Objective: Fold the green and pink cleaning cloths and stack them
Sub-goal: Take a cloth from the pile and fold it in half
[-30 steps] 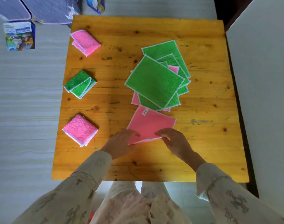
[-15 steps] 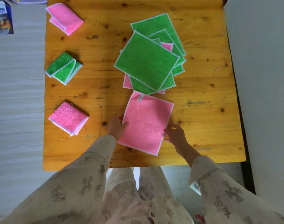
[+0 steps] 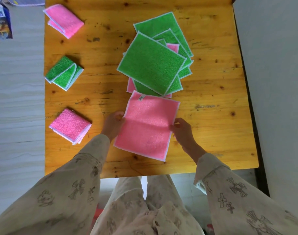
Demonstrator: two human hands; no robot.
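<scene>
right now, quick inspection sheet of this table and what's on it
surface: wooden table, knots and dark marks
job's things: open pink cloth flat near the front; unfolded pile, green on top; folded pink cloth, folded green cloth, second folded pink cloth along the left
clutter: nothing seen
hands: left hand and right hand pinch the open cloth's side edges
cables: nothing seen
surroundings: printed packet on the floor

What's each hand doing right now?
Left hand: pinches the flat pink cloth's left edge.
Right hand: pinches its right edge.
</scene>
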